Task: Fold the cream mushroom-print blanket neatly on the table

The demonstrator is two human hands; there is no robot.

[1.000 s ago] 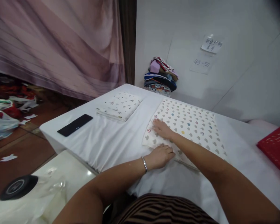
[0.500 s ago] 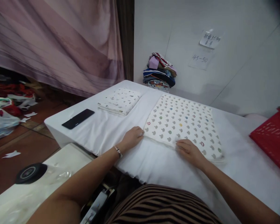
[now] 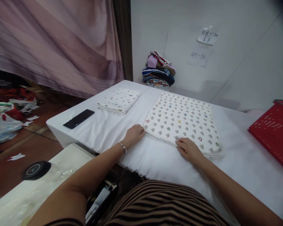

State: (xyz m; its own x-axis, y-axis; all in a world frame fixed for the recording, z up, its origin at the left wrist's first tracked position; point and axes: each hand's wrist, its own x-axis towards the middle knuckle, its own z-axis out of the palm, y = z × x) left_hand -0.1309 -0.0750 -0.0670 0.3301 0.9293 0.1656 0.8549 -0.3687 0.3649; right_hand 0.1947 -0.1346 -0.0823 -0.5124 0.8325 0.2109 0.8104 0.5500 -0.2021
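A white cloth (image 3: 181, 119) printed with grey mushrooms and a few coloured ones lies folded flat on the white-covered table (image 3: 153, 169). My left hand (image 3: 135, 135) pinches its near left corner, fingers closed on the edge. At the middle of the near edge, my right hand (image 3: 188, 149) grips the layers between thumb and fingers. A second folded white cloth (image 3: 119, 99) with small dark prints lies farther left, apart from both hands.
A black phone (image 3: 78, 118) rests near the table's left end. At the right stands a red basket (image 3: 273, 128). Folded clothes (image 3: 158, 72) are stacked by the wall. A white surface at lower left bears a black round object (image 3: 36, 170) and clear plastic.
The view has shifted slightly. Both hands stay at the near edge of the mushroom-print cloth, in almost the same places; the cloth has barely changed.
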